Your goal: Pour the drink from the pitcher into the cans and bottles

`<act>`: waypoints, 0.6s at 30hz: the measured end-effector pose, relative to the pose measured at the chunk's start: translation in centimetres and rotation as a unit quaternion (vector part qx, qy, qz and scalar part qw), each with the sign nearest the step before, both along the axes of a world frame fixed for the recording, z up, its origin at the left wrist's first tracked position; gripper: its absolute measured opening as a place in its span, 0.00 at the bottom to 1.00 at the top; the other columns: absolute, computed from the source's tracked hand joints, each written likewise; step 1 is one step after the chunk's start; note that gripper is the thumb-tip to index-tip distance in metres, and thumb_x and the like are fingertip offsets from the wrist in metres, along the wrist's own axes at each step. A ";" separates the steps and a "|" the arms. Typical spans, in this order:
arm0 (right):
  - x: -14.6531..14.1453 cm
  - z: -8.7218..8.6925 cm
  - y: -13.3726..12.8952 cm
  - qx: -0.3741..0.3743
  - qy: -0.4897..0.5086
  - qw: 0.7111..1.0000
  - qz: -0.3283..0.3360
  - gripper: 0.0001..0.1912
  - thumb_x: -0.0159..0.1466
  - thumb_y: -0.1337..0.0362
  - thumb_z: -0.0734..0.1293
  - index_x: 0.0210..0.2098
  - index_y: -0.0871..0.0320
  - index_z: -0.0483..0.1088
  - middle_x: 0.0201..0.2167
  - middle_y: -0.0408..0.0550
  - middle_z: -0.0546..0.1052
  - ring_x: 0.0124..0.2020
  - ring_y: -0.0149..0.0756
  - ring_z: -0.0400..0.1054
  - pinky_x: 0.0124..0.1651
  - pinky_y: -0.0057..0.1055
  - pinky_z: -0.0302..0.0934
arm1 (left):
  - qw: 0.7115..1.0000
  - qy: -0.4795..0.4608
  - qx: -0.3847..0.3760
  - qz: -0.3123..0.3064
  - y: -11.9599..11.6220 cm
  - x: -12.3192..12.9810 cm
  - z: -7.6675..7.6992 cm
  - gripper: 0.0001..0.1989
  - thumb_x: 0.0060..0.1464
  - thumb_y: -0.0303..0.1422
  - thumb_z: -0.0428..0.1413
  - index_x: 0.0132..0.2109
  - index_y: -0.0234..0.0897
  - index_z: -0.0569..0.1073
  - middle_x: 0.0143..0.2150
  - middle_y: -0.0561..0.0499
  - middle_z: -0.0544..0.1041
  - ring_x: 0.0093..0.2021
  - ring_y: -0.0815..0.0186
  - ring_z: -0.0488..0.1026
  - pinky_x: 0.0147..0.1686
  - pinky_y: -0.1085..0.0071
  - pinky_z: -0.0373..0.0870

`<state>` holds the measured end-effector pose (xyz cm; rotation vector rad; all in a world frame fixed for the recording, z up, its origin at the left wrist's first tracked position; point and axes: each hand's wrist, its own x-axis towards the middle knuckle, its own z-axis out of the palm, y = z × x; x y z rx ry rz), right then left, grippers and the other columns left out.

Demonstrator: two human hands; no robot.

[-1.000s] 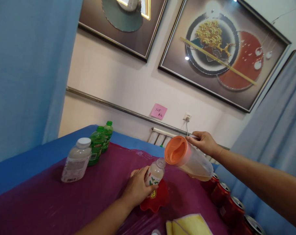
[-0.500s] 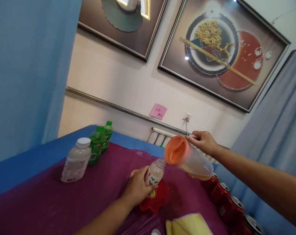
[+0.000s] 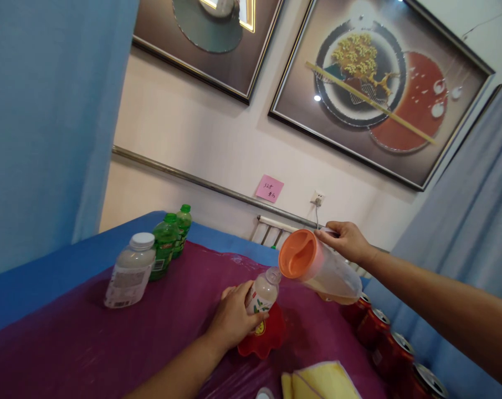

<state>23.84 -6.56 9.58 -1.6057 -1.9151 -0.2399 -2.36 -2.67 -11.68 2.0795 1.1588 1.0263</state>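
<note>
- Head view: a purple sheet point(image 3: 172, 332) spreads beneath your work, centred on a red scalloped dish point(image 3: 273, 335); red cans point(image 3: 371, 334) line the dish's right, a white-capped bottle point(image 3: 130, 271) and green bottles point(image 3: 164, 246) stand to its left, and a folded yellow cloth point(image 3: 323, 382) lies nearer you.
- Above and right of the dish, your tipped pitcher point(image 3: 336, 277) brings its orange top point(image 3: 298, 255) just beside the mouth of a small bottle point(image 3: 261, 296); contact is unclear, and no stream shows. It reads as pouring: tilt slowly, lip centred over the narrow neck, or liquid may spill.
- Over the dish, that small bottle leans much as the white-capped one does; whether its base rests in the dish is hidden. Grip firmly, without squeezing.
- Left hand point(image 3: 234, 316), at the dish's left, wraps the small bottle, thumb across its front.
- Right hand point(image 3: 347, 243), well apart from it, clasps the pitcher's handle, above and right of the dish, arm outstretched.
</note>
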 end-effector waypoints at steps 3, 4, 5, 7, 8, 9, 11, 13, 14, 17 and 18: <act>-0.1 0.0 -0.1 0.000 -0.002 1.000 -0.004 0.29 0.60 0.40 0.64 0.19 0.53 0.49 0.18 0.36 0.49 0.21 0.28 0.44 0.23 0.29 0.41 | 1.000 0.003 -0.005 0.000 -0.1 0.0 0.2 0.31 0.42 0.35 0.70 0.55 0.41 0.73 0.51 0.48 0.80 0.52 0.54 0.72 0.54 0.63 0.62; -0.1 0.1 -0.1 0.000 -0.002 1.000 -0.005 0.29 0.60 0.40 0.64 0.19 0.53 0.49 0.18 0.36 0.49 0.21 0.28 0.44 0.23 0.29 0.41 | 1.000 0.003 -0.005 -0.001 -0.1 0.0 0.3 0.31 0.42 0.35 0.70 0.55 0.41 0.73 0.51 0.48 0.80 0.52 0.54 0.72 0.54 0.63 0.62; -0.2 0.1 -0.1 0.000 -0.002 1.000 -0.006 0.29 0.60 0.40 0.64 0.19 0.53 0.49 0.18 0.36 0.49 0.21 0.28 0.44 0.23 0.29 0.41 | 1.000 0.003 -0.004 -0.001 -0.1 0.0 0.3 0.30 0.42 0.34 0.70 0.55 0.42 0.73 0.51 0.48 0.80 0.52 0.55 0.72 0.54 0.63 0.62; -0.2 0.1 -0.1 0.004 -0.003 1.000 -0.005 0.29 0.60 0.40 0.64 0.19 0.53 0.49 0.18 0.36 0.49 0.21 0.28 0.44 0.23 0.29 0.41 | 1.000 0.003 -0.004 -0.003 -0.1 0.0 0.3 0.30 0.42 0.35 0.70 0.54 0.42 0.73 0.51 0.48 0.80 0.52 0.55 0.72 0.54 0.63 0.62; -0.2 0.1 -0.1 0.005 -0.002 1.000 -0.005 0.29 0.60 0.40 0.64 0.19 0.53 0.49 0.18 0.36 0.49 0.21 0.28 0.44 0.23 0.29 0.41 | 1.000 0.003 -0.003 -0.003 -0.1 -0.1 0.3 0.29 0.42 0.35 0.70 0.54 0.42 0.73 0.51 0.48 0.80 0.52 0.55 0.72 0.54 0.63 0.62; -0.2 0.0 -0.1 0.006 -0.002 1.000 -0.004 0.29 0.60 0.40 0.64 0.19 0.53 0.49 0.18 0.36 0.48 0.21 0.28 0.44 0.23 0.29 0.41 | 1.000 0.003 -0.003 -0.004 -0.1 -0.1 0.2 0.29 0.42 0.35 0.70 0.54 0.42 0.73 0.51 0.49 0.80 0.52 0.55 0.73 0.54 0.63 0.62; -0.1 0.0 -0.1 0.006 0.003 1.000 -0.003 0.29 0.60 0.40 0.64 0.19 0.53 0.49 0.18 0.36 0.48 0.21 0.28 0.44 0.23 0.29 0.41 | 1.000 0.005 -0.003 -0.002 -0.1 -0.1 0.1 0.29 0.42 0.35 0.69 0.53 0.43 0.73 0.51 0.49 0.80 0.52 0.54 0.73 0.54 0.63 0.62; -0.1 -0.1 -0.1 0.004 0.008 1.000 -0.001 0.29 0.60 0.40 0.64 0.19 0.53 0.49 0.18 0.36 0.49 0.21 0.28 0.44 0.23 0.29 0.41 | 1.000 0.003 -0.002 -0.003 0.0 -0.1 0.0 0.29 0.43 0.36 0.69 0.54 0.43 0.73 0.51 0.49 0.80 0.52 0.54 0.72 0.54 0.63 0.62; -0.1 -0.1 0.0 0.004 0.009 1.000 0.001 0.29 0.60 0.40 0.64 0.19 0.53 0.49 0.18 0.36 0.48 0.21 0.28 0.44 0.23 0.29 0.41 | 1.000 0.001 -0.002 -0.004 0.0 -0.1 0.0 0.29 0.43 0.36 0.69 0.54 0.43 0.73 0.51 0.49 0.80 0.52 0.54 0.72 0.54 0.63 0.62; 0.0 -0.2 0.0 0.002 0.008 1.000 0.008 0.29 0.61 0.40 0.64 0.19 0.53 0.50 0.18 0.36 0.49 0.21 0.28 0.44 0.23 0.28 0.41 | 1.000 0.002 -0.004 0.000 0.0 -0.1 0.1 0.31 0.43 0.36 0.69 0.55 0.42 0.73 0.52 0.48 0.80 0.53 0.54 0.72 0.54 0.63 0.62; 0.0 -0.2 0.0 0.002 0.006 1.000 0.009 0.29 0.61 0.40 0.64 0.19 0.53 0.50 0.18 0.36 0.49 0.21 0.28 0.44 0.23 0.28 0.41 | 1.000 0.004 -0.006 0.003 0.0 0.0 0.1 0.31 0.42 0.36 0.70 0.55 0.42 0.73 0.52 0.48 0.80 0.53 0.54 0.72 0.54 0.63 0.62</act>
